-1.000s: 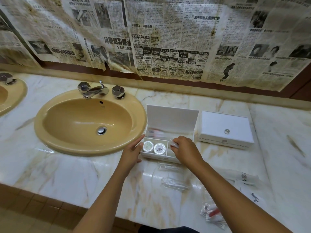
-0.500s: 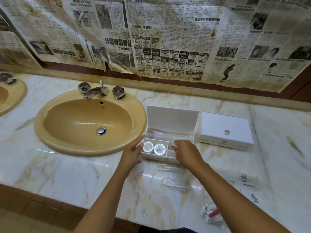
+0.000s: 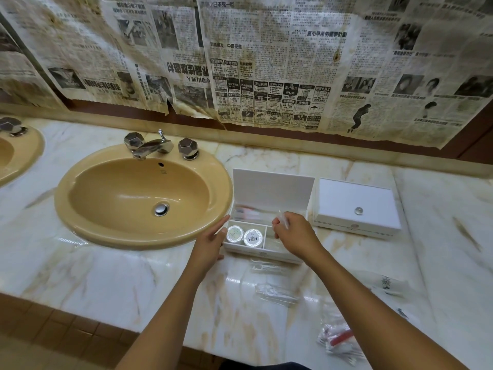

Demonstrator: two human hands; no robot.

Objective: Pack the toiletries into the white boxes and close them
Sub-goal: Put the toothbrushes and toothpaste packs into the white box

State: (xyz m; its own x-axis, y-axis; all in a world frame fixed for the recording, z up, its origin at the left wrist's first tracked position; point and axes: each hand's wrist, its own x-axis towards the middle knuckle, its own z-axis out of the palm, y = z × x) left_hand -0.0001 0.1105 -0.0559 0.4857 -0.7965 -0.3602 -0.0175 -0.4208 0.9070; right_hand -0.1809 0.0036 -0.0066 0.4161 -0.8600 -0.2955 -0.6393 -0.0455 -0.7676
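Two white boxes sit on the marble counter to the right of the sink, toward the back edge. The closed box, farther right, has its lid down, so that one looks finished, though nothing shows what is inside it. The open box stands just beside the sink rim with its lid tipped up at the back. Its front left compartment holds two round tins side by side; a long packet lies in the back compartment, too blurred to name; the front right compartment seems to hold something clear, but I cannot be sure.

The left hand rests against the left end of the open box, fingers straight, steadying it. The right hand hovers over the front right compartment with its fingers pinched on a small clear packet, apparently about to lower it in.

Work remains. Several clear wrapped packets lie on the counter just in front of the open box, a bundle with red in it sits near the front edge at the right, and flat printed sachets lie near the closed box's front. These need packing, then the lid of the open box must come down
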